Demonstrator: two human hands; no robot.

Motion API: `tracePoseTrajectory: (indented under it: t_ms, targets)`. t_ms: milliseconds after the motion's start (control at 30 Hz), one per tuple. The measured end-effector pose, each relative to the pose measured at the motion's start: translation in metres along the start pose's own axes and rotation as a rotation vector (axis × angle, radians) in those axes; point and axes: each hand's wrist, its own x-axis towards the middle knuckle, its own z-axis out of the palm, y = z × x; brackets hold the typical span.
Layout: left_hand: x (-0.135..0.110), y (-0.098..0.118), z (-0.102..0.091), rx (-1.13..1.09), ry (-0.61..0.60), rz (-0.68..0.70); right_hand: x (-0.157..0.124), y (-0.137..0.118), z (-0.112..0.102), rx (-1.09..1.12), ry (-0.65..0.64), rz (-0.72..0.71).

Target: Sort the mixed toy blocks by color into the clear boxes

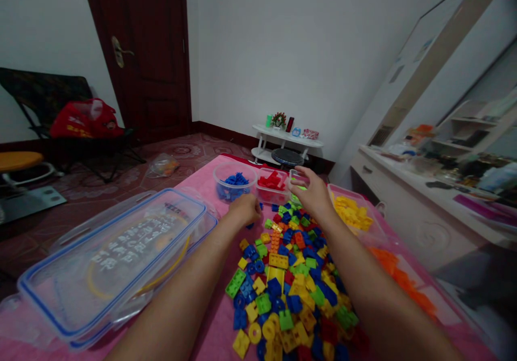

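Observation:
A large heap of mixed toy building bricks [283, 275] in blue, yellow, green, red and orange spreads between my forearms. My left hand [245, 210] is closed at the far left of the heap, beside a few loose blue bricks; whatever its fingers hold is hidden. Just behind it stands a round clear tub [218, 180] with blue bricks [235, 180]. My right hand [314, 191] reaches over a small clear container [293, 173] of green bricks, thumb and fingers apart. Between the hands, farther back, a clear box [264, 195] contains red bricks [272, 180].
On the right are a container of yellow bricks [352, 213] and one of orange pieces [399, 277]. Clear lids with blue rims [117, 264] lie on the left of the pink cloth [214, 318]. A white shelf [288, 136] and a dresser [407, 205] stand beyond.

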Motion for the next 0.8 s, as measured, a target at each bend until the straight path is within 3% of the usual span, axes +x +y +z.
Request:
tracePoseTrajectory:
  t_ms: [100, 267, 400, 500, 567, 667, 800]
  targets:
    - [0.002, 0.004, 0.004, -0.023, 0.005, 0.067, -0.013, 0.006, -0.003, 0.003, -0.006, -0.003]
    - [0.005, 0.01, 0.018, -0.126, -0.046, 0.261, -0.045, 0.022, -0.009, -0.152, -0.157, 0.053]
    - [0.005, 0.012, 0.024, -0.167, -0.12, 0.325, -0.069, 0.026, -0.007, -0.207, -0.36, 0.079]
    - [0.003, 0.013, 0.022, -0.151, -0.135, 0.336, -0.081, 0.023, -0.003, -0.276, -0.513, 0.001]
    - [0.001, 0.015, 0.02, -0.136, -0.177, 0.344, -0.084, 0.021, -0.003, -0.345, -0.523, -0.031]
    - [-0.004, 0.02, 0.016, -0.078, -0.231, 0.34, -0.083, 0.02, -0.008, -0.49, -0.443, 0.029]
    - [-0.013, 0.03, 0.014, 0.097, -0.194, 0.279, -0.084, 0.023, -0.017, -0.624, -0.393, 0.102]
